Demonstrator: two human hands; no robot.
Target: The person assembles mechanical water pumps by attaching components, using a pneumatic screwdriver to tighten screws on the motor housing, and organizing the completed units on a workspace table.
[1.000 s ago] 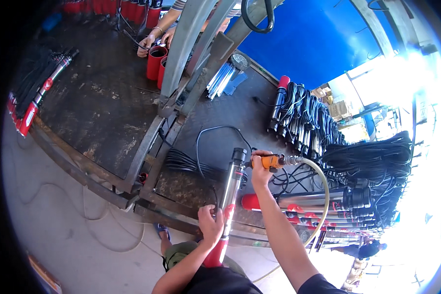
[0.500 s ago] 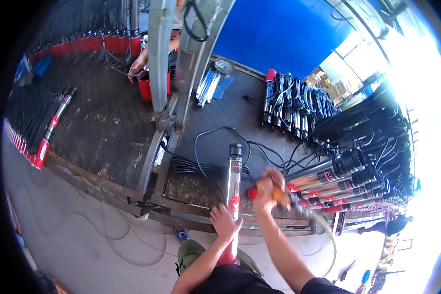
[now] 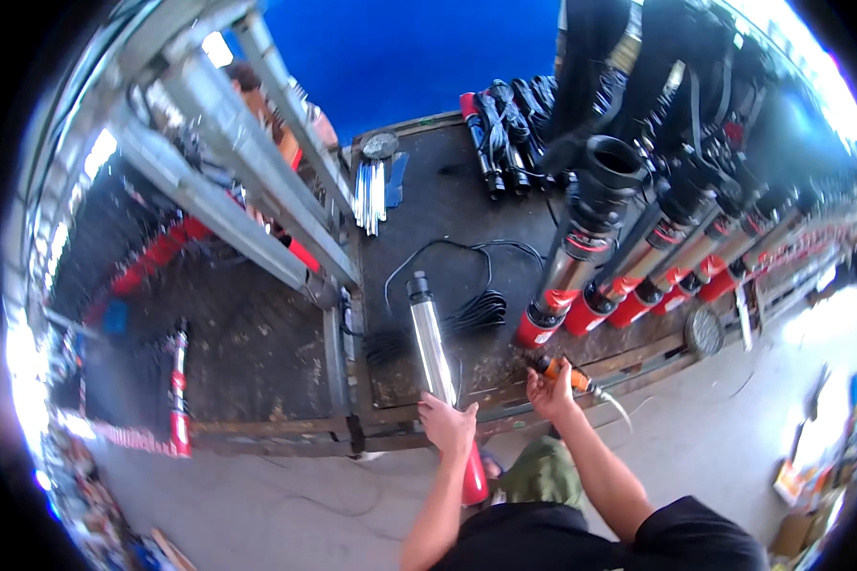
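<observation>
My left hand point(image 3: 448, 423) is wrapped round the lower part of a long silver submersible pump point(image 3: 430, 344). The pump leans over the bench edge, its dark threaded end up and its red base down by my legs. In my right hand point(image 3: 554, 394) is an orange and black pneumatic screwdriver point(image 3: 579, 381), with a pale hose point(image 3: 620, 411) trailing from its rear. Its black front end points left, just below the nearest standing pump point(image 3: 566, 269). Beside the held pump lies a coiled black cable point(image 3: 478, 312).
Several pumps with red bases stand in a row on the right. At the back lie pumps with bundled cables point(image 3: 510, 133), silver strips point(image 3: 369, 195) and a round dish point(image 3: 380, 145). Metal posts point(image 3: 248, 176) rise at the left. Another person point(image 3: 257, 109) is partly visible behind them.
My view has shifted, and the standing pumps appear larger. The held pump now tilts to the left. My right hand, blurred before, is lower and steadier with the screwdriver still in it.
</observation>
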